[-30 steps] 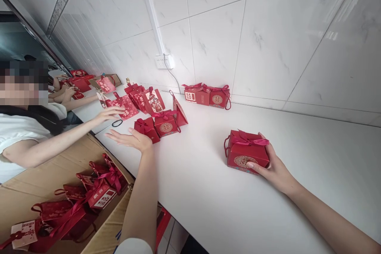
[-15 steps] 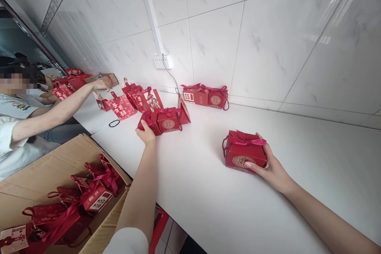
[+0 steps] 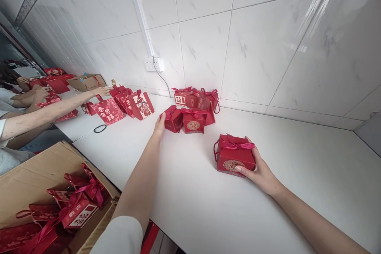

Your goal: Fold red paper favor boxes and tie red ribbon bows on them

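Observation:
My right hand (image 3: pixel 256 172) grips a red gift box (image 3: pixel 235 156) with a ribbon bow, a cord handle and a gold round emblem; the box stands on the white table. Its thumb lies on the front and the fingers wrap the right side. Against the left side of another red gift box (image 3: pixel 173 122) is my left hand (image 3: pixel 160 126), its fingers partly hidden behind the box. Touching or nearly touching that one is a gift box with a gold emblem (image 3: pixel 193 122), with a further red piece behind it. Red boxes (image 3: pixel 186 98) stand along the wall.
A cardboard carton (image 3: pixel 32 162) at lower left holds several red gift boxes. Patterned red bags (image 3: pixel 143 105), a black ring (image 3: pixel 100 128) and a small carton (image 3: pixel 89 82) are farther left, where a co-worker's arm (image 3: pixel 59 108) reaches across. A cable hangs from the wall socket (image 3: pixel 153 64).
My left hand has moved right with the group of boxes, closer to the box in my right hand. That box has stayed about in place, and the view has turned slightly right.

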Demonstrator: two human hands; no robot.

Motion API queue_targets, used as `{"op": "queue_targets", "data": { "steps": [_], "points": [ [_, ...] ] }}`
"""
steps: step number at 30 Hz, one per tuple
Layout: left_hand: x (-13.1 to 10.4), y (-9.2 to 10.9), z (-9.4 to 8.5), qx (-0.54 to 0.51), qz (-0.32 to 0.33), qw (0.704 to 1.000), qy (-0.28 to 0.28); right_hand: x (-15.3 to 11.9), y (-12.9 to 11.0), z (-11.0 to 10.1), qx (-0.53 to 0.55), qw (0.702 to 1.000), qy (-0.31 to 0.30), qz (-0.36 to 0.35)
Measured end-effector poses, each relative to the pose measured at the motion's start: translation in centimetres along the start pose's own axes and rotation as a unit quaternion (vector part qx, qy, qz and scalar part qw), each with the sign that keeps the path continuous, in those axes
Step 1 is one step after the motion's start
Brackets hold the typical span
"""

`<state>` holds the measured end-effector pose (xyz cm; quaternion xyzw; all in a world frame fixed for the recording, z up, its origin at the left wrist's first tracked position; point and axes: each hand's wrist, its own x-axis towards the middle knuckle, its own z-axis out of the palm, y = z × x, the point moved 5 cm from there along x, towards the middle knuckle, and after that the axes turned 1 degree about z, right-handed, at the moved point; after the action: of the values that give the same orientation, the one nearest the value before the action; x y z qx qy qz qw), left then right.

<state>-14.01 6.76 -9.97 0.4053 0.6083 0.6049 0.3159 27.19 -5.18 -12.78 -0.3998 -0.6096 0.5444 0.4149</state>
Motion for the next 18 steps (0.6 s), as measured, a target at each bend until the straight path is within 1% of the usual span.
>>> {"op": "queue_targets", "data": {
  "steps": [2,4,5,6,7,9,11,13,15,17,18],
  "points": [
    [-1.1,0.2,1.4,-0.001,-0.034,0.996,-0.082,0.0,0.0,0.0,-0.001,1.0,-0.002,0.001],
    [-2.1,0.5,1.8,0.003,-0.065,0.987,-0.148,-0.1,0.0,0.0,-0.009,1.0,0.001,0.0],
    [-2.5,0.8,1.4,0.009,-0.068,0.986,-0.154,-0.1,-0.1,-0.1,-0.014,1.0,0.003,-0.001],
    [-2.6,1.2,0.6,0.016,-0.058,0.989,-0.134,-0.1,-0.1,-0.1,-0.02,1.0,0.005,-0.002],
    [-2.7,1.7,-0.5,0.024,-0.038,0.994,-0.097,-0.1,-0.1,-0.1,-0.027,1.0,0.007,-0.004],
    [-3.0,2.5,-3.2,0.036,0.017,0.999,0.014,-0.1,-0.2,-0.1,-0.04,0.999,0.01,-0.005],
    [-3.5,2.9,-6.0,0.042,0.058,0.989,0.125,-0.1,-0.3,-0.1,-0.05,0.999,0.012,-0.006],
    [-4.2,2.7,-8.5,0.046,0.077,0.975,0.204,-0.1,-0.5,0.0,-0.053,0.999,0.012,-0.007],
    [-4.8,2.1,-10.7,0.066,0.082,0.952,0.288,-0.2,-0.6,0.0,-0.049,0.999,0.006,-0.003],
    [-5.4,1.4,-12.5,0.106,0.075,0.907,0.401,-0.2,-0.7,0.1,-0.047,0.999,0.002,0.002],
    [-5.6,1.0,-13.1,0.122,0.072,0.883,0.448,-0.2,-0.7,0.1,-0.047,0.999,0.002,0.003]
  ]
}}
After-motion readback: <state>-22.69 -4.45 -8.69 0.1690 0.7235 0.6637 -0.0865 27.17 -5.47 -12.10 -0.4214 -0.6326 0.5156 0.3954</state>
